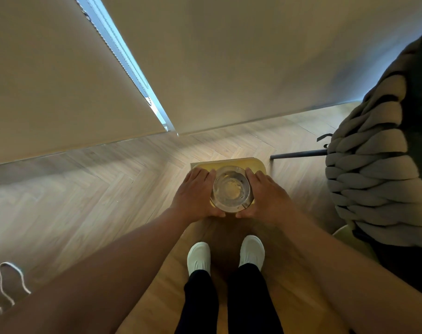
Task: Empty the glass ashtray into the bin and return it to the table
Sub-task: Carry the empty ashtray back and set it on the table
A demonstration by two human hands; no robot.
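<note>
A round clear glass ashtray (231,188) with dark specks of ash on its inside is held level between both my hands. My left hand (195,194) presses its left side and my right hand (267,196) presses its right side, thumbs curled under the near rim. Directly beneath it stands a yellowish bin (253,163) with rounded corners on the wooden floor; only its far rim and corners show past the ashtray and my hands. No table is in view.
My two white shoes (225,255) stand just behind the bin. A chair draped with a chunky grey knit blanket (374,165) is at the right, its dark leg (299,154) lying low near the bin. Blinds hang ahead. A white cord (9,283) lies at the left.
</note>
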